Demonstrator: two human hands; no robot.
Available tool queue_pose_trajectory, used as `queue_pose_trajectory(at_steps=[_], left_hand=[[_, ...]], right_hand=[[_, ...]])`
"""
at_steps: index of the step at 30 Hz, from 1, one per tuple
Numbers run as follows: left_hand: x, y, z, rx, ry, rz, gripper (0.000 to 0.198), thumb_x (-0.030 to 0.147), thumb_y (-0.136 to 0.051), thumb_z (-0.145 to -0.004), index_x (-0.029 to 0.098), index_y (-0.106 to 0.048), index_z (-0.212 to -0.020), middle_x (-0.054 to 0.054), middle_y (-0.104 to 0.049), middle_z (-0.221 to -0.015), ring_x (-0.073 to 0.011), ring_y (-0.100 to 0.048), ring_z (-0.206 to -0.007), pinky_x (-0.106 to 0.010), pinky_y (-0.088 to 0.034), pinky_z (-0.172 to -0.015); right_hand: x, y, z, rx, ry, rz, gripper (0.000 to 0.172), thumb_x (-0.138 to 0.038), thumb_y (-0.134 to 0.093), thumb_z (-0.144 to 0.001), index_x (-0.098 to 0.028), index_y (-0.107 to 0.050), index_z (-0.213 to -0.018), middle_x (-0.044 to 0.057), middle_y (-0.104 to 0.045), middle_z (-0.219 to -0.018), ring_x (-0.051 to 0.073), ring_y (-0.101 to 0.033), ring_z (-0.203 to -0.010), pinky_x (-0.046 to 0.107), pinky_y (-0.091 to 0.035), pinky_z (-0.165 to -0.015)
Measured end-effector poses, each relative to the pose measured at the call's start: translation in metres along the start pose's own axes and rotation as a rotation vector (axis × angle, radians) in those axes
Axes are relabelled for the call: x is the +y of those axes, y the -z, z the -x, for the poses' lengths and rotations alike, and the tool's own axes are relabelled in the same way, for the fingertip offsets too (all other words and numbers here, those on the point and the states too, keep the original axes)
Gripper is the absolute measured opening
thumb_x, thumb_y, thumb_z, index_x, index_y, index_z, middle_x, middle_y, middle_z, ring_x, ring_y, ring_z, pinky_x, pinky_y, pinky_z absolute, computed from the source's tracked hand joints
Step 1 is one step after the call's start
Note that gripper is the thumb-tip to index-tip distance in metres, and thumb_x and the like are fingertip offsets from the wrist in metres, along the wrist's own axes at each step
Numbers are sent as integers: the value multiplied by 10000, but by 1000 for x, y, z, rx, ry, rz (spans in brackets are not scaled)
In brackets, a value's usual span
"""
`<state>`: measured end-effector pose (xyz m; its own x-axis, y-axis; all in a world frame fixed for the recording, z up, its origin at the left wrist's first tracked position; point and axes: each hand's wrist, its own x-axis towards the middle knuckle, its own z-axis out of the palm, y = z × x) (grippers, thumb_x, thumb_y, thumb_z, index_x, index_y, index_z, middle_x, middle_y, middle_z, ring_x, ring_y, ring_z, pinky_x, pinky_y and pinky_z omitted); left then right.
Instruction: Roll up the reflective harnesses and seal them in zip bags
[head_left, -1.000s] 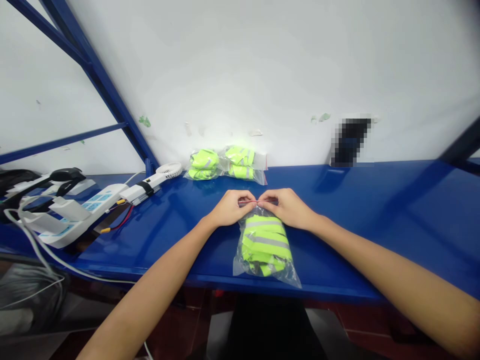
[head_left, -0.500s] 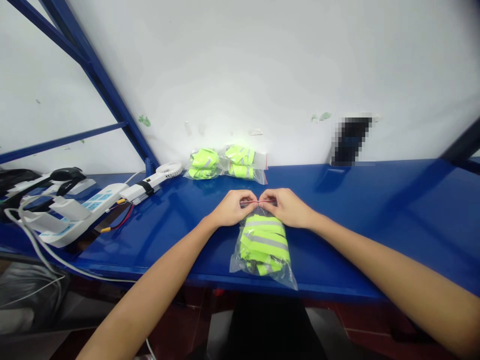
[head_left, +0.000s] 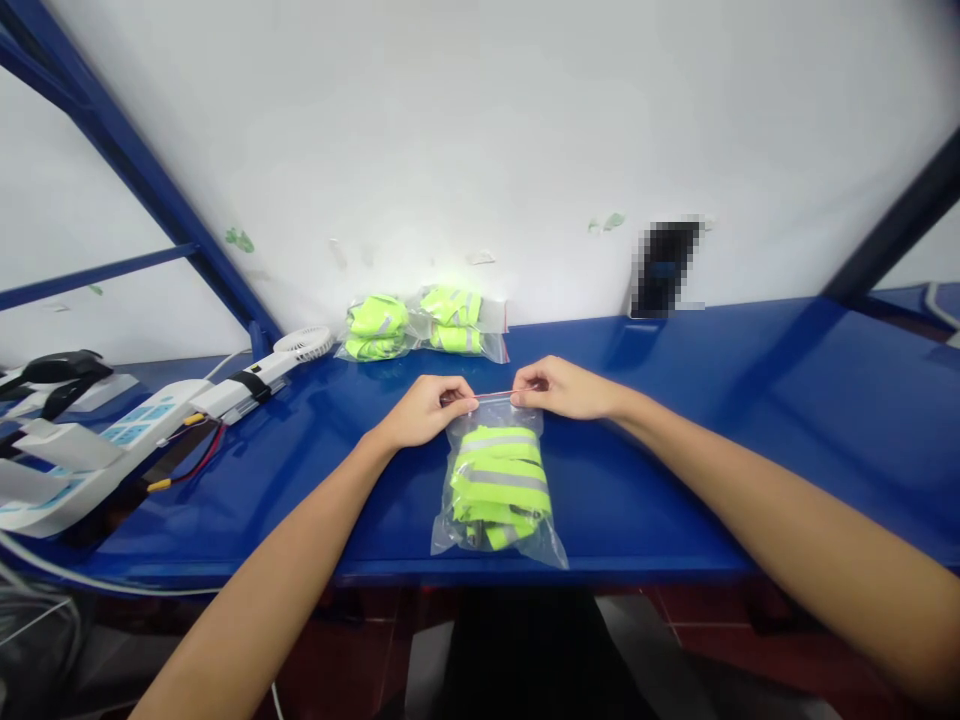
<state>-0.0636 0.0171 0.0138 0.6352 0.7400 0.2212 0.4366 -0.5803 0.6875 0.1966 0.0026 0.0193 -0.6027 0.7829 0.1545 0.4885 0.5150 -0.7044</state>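
Note:
A clear zip-lock bag (head_left: 555,548) lies near the front edge of the blue table, its red-lined mouth facing the wall. Inside it is a folded neon-yellow reflective vest (head_left: 501,480) with grey stripes. My left hand (head_left: 429,408) pinches the left end of the bag's mouth between thumb and fingers. At the right end of the same edge, my right hand (head_left: 559,388) is closed in a similar pinch. Between the two hands the strip runs straight and looks pressed together, though I cannot tell whether it is sealed all along.
Against the wall lie two more bagged yellow bundles, a left bag (head_left: 376,328) and a right bag (head_left: 457,320). A small white fan (head_left: 304,343), a power strip (head_left: 112,455) and cables occupy the left side. A dark, blurred-out object (head_left: 664,270) leans on the wall.
My hands have moved apart from the middle of the bag's mouth to its two ends. The view has shifted a little to the right.

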Motion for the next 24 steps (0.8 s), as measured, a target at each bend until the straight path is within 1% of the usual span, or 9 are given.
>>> queue_pose_trajectory(at_steps=[3, 6, 10, 15, 18, 21, 22, 24], left_hand=[[-7, 4, 1, 50, 46, -37, 371, 488, -617, -854, 146, -596, -711, 17, -555, -629, -99, -445, -587, -226, -341, -569], [-11, 7, 1, 91, 77, -94, 440, 515, -616, -845, 154, -496, -623, 40, -452, -574, -87, -376, -567, -225, -293, -548], [-12, 7, 1, 119, 96, -149, 496, 534, -601, -845, 163, -404, -580, 53, -348, -552, -81, -310, -554, -232, -244, -527], [-14, 5, 1, 125, 101, -172, 542, 546, -600, -839, 170, -323, -564, 62, -274, -548, -76, -257, -544, -239, -212, -515], [-14, 3, 1, 122, 106, -182, 564, 544, -597, -841, 169, -296, -547, 63, -251, -541, -75, -230, -543, -243, -196, -509], [-14, 0, 1, 126, 86, -185, 553, 543, -586, -853, 163, -327, -546, 62, -274, -540, -75, -247, -547, -242, -211, -521], [-13, 0, 1, 129, 73, -193, 546, 547, -577, -860, 161, -347, -550, 61, -285, -542, -76, -257, -550, -242, -218, -529], [-13, -1, 2, 130, 43, -216, 535, 558, -541, -882, 157, -389, -562, 58, -306, -547, -80, -279, -554, -245, -225, -541]], right_hand=[[2, 5, 2, 27, -20, 14, 289, -417, -583, -865, -159, -639, -748, -14, -550, -660, 112, -447, -607, 253, -336, -577], [3, 7, 3, 38, -26, 39, 331, -453, -580, -875, -173, -568, -698, -32, -497, -620, 103, -413, -576, 253, -305, -554], [6, 8, 2, 58, -17, 74, 409, -513, -560, -888, -193, -450, -659, -50, -415, -598, 99, -365, -562, 255, -268, -539], [9, 7, 2, 32, -20, 83, 421, -510, -539, -906, -199, -411, -651, -54, -387, -595, 99, -342, -555, 260, -265, -540], [7, 5, 4, 41, -12, 92, 416, -488, -531, -912, -198, -415, -637, -50, -405, -590, 102, -355, -555, 263, -276, -550], [2, 0, 6, 92, -17, 93, 361, -423, -540, -906, -191, -467, -640, -38, -458, -599, 112, -398, -574, 265, -309, -574], [0, -2, 6, 108, -20, 85, 306, -393, -546, -900, -186, -516, -677, -29, -497, -624, 119, -428, -590, 267, -326, -587], [-3, -6, 5, 126, -23, 44, 200, -357, -547, -894, -180, -614, -828, -6, -590, -723, 140, -501, -650, 274, -363, -626]])
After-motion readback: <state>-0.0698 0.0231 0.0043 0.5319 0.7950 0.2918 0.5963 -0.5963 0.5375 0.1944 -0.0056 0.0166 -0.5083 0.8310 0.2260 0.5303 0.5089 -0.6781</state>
